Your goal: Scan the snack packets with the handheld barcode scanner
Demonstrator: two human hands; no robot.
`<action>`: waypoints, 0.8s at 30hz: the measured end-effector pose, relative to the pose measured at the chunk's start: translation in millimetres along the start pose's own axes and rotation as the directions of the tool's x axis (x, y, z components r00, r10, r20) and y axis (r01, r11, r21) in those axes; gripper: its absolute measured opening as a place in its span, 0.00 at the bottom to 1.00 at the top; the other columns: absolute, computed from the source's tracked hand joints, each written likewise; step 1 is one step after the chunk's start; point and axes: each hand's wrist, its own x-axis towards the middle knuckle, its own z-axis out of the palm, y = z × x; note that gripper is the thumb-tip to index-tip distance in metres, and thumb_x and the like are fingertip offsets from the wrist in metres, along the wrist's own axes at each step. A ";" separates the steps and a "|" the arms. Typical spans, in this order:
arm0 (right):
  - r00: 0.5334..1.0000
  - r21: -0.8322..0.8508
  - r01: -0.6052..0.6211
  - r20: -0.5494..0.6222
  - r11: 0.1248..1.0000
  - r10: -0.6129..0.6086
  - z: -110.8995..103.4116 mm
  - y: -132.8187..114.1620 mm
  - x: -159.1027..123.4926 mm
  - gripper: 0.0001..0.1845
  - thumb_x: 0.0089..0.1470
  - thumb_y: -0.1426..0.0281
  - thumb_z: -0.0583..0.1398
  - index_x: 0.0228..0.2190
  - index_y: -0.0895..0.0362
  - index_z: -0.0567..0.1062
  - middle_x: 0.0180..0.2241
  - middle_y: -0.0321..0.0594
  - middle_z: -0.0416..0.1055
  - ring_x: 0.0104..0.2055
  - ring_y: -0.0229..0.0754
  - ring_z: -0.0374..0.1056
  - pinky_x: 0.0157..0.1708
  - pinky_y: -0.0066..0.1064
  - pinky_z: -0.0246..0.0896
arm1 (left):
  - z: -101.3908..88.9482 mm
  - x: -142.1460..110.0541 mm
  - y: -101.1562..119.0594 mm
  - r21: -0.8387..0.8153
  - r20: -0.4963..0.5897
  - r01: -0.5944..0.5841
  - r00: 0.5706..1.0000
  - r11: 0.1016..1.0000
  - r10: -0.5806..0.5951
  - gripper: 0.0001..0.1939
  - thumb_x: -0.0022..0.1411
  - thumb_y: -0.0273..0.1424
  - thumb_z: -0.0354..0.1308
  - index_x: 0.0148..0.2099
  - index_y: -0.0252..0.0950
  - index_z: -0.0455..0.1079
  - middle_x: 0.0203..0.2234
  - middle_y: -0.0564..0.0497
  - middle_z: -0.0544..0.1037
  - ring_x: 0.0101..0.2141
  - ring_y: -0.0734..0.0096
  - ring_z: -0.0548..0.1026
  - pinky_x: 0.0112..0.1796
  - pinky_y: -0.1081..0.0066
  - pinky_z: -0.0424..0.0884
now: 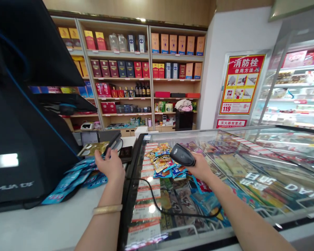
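Note:
My right hand (201,167) grips a black barcode scanner (182,154) over the glass top of a freezer (172,223). The scanner's head points left, above a pile of small blue and yellow snack packets (162,162) on the glass. Over the white counter at left is my left hand (111,165), thumb and fingers apart, with a gold bracelet at the wrist. Just beyond its fingertips is a gold packet (94,149); whether they touch it I cannot tell. Blue snack packets (78,176) lie heaped below that packet, beside the black monitor.
A large black monitor (23,139) stands close on the left. The scanner's black cable (172,213) loops across the freezer glass. Frozen packs lie under the glass. Shelves of boxed bottles (117,69) line the back wall, with a red fire-hydrant poster (242,84) to their right.

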 end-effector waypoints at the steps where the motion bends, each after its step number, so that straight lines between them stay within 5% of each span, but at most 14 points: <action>1: 1.000 0.001 0.001 0.002 1.000 -0.001 0.0 0.0 -0.1 0.07 0.43 0.68 0.61 0.29 0.55 0.77 0.28 0.39 0.77 0.32 0.45 0.72 0.35 0.31 0.62 | -1.8 2.8 -0.8 0.004 -0.031 0.025 0.999 1.000 -0.025 0.33 0.57 0.27 0.55 0.64 0.35 0.51 0.56 0.38 0.63 0.53 0.61 0.73 0.49 0.63 0.74; 6: 1.000 0.004 -0.010 0.001 1.000 0.010 0.0 -0.1 0.2 0.07 0.43 0.67 0.61 0.28 0.55 0.76 0.27 0.39 0.77 0.31 0.44 0.71 0.35 0.31 0.61 | -1.6 0.7 4.5 -0.056 -0.059 0.132 0.989 0.990 -0.135 0.37 0.55 0.24 0.56 0.65 0.38 0.47 0.49 0.41 0.69 0.50 0.67 0.75 0.48 0.66 0.74; 10: 0.999 0.008 -0.013 -0.035 1.000 0.014 -2.1 -0.9 1.4 0.09 0.43 0.67 0.61 0.29 0.56 0.76 0.27 0.39 0.76 0.29 0.43 0.70 0.33 0.30 0.60 | 4.4 -8.6 9.4 -0.097 -0.022 0.133 0.990 0.986 -0.136 0.30 0.53 0.25 0.58 0.59 0.36 0.57 0.47 0.43 0.69 0.43 0.68 0.77 0.43 0.66 0.76; 14: 0.996 -0.005 -0.015 -0.091 1.000 0.015 -6.0 -0.8 3.1 0.09 0.44 0.67 0.60 0.30 0.56 0.76 0.27 0.40 0.76 0.29 0.44 0.71 0.32 0.30 0.60 | 13.1 -26.9 10.6 0.109 0.223 0.065 0.971 0.992 -0.088 0.22 0.55 0.32 0.57 0.53 0.36 0.64 0.44 0.44 0.74 0.39 0.68 0.77 0.43 0.64 0.75; 16: 0.993 -0.011 -0.028 -0.112 1.000 0.027 -7.6 0.5 3.7 0.09 0.44 0.66 0.61 0.31 0.55 0.77 0.29 0.41 0.77 0.32 0.45 0.73 0.33 0.29 0.61 | 18.4 -42.5 11.2 0.222 0.441 -0.025 0.894 0.975 -0.078 0.23 0.55 0.36 0.57 0.52 0.34 0.67 0.45 0.42 0.75 0.42 0.63 0.77 0.45 0.62 0.74; 19: 0.991 -0.032 -0.055 -0.126 0.998 0.050 -8.7 3.4 4.5 0.10 0.44 0.66 0.61 0.32 0.55 0.77 0.31 0.41 0.78 0.34 0.46 0.74 0.35 0.29 0.62 | 24.6 -71.1 13.3 0.338 0.740 -0.256 0.667 0.906 -0.087 0.27 0.53 0.39 0.59 0.55 0.35 0.67 0.51 0.39 0.74 0.51 0.55 0.74 0.52 0.58 0.69; 22: 0.991 -0.054 -0.057 -0.127 0.997 0.050 -8.4 5.6 5.0 0.11 0.44 0.66 0.62 0.32 0.55 0.77 0.30 0.42 0.78 0.34 0.47 0.74 0.35 0.30 0.61 | 25.9 -95.2 15.8 0.390 0.882 -0.452 0.433 0.802 -0.185 0.35 0.54 0.40 0.60 0.61 0.32 0.62 0.59 0.36 0.69 0.59 0.52 0.67 0.57 0.59 0.63; 24: 0.991 -0.066 -0.053 -0.126 0.996 0.044 -7.8 5.8 5.3 0.10 0.44 0.66 0.61 0.31 0.55 0.77 0.29 0.42 0.78 0.32 0.46 0.74 0.34 0.29 0.61 | 24.6 -103.5 17.5 0.412 0.904 -0.525 0.336 0.744 -0.263 0.38 0.55 0.41 0.58 0.65 0.30 0.58 0.61 0.34 0.66 0.60 0.52 0.66 0.56 0.60 0.63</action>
